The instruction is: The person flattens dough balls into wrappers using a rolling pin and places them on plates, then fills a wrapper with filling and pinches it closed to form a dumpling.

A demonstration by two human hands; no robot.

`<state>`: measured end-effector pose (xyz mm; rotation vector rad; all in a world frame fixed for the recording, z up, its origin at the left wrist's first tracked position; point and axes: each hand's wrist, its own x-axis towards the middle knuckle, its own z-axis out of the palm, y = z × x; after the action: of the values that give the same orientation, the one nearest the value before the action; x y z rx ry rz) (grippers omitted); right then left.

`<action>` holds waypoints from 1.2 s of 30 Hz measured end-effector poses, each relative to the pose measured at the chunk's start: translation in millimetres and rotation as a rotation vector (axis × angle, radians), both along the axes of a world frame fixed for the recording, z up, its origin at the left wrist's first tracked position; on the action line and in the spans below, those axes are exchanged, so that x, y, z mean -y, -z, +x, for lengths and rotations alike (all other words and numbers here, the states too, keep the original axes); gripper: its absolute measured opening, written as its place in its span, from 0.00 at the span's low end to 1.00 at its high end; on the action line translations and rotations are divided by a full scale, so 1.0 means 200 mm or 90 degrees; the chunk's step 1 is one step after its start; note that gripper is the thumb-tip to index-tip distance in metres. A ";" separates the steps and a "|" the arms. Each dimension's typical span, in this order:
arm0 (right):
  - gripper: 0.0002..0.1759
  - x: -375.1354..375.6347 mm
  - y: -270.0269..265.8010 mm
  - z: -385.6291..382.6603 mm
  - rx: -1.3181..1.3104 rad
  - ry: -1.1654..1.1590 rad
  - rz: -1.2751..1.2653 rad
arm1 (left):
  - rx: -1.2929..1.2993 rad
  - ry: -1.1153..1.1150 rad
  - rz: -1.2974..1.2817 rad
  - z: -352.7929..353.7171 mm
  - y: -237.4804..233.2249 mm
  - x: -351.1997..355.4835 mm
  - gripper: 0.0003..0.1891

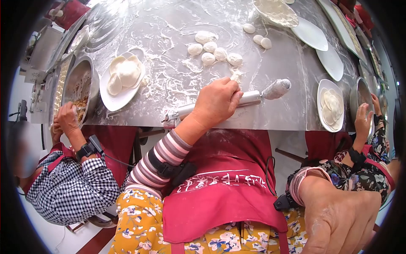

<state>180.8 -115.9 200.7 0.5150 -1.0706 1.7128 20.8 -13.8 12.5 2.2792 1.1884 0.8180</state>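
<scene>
My left hand (219, 100) is closed, its fingers curled, over the middle of a metal rolling pin (249, 98) on the floured table (169, 63). What its fingers hold, if anything, is hidden. A floured handle (277, 89) sticks out at the pin's right end. Just beyond my knuckles is a small patch of flour (237, 75). Several round dough pieces (220, 54) lie farther away. My right hand (341, 218) is raised close to the camera at the lower right, away from the table. Its fingers bend downward and the frame edge cuts off their tips.
A plate of dough wrappers (109, 97) lies at left, another plate (322, 120) at right. Metal bowls with co-workers' hands (69, 116) (363, 120) stand at both sides. A flour bowl (277, 12) and two white plates (330, 62) are at the far right.
</scene>
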 end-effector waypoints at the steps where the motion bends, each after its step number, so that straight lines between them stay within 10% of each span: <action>1: 0.30 0.00 0.00 0.00 0.000 -0.004 -0.001 | -0.002 0.000 -0.001 0.00 0.00 0.00 0.06; 13: 0.33 -0.10 0.10 0.14 0.019 0.101 0.054 | 0.004 0.000 -0.002 0.00 0.01 0.00 0.06; 16: 0.26 -0.19 0.35 0.26 0.249 0.549 -0.238 | 0.007 0.004 0.011 0.00 0.00 0.00 0.06; 17: 0.20 -0.31 0.52 0.28 0.498 0.873 -0.012 | 0.004 0.002 0.003 0.00 -0.02 0.01 0.06; 20: 0.17 -0.39 0.65 0.19 0.767 1.065 0.198 | -0.009 0.003 -0.018 0.00 -0.03 0.01 0.06; 25: 0.08 -0.40 0.89 0.17 0.669 0.834 -0.125 | 0.022 0.131 -0.221 -0.05 -0.05 -0.09 0.07; 36: 0.08 -0.33 0.95 0.17 0.627 0.895 -0.122 | -0.232 0.013 -0.029 0.39 -0.06 -0.79 0.25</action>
<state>214.7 -49.3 11.4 -1.1299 -1.3463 0.6486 98.5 143.9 24.3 2.4656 1.3173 0.3697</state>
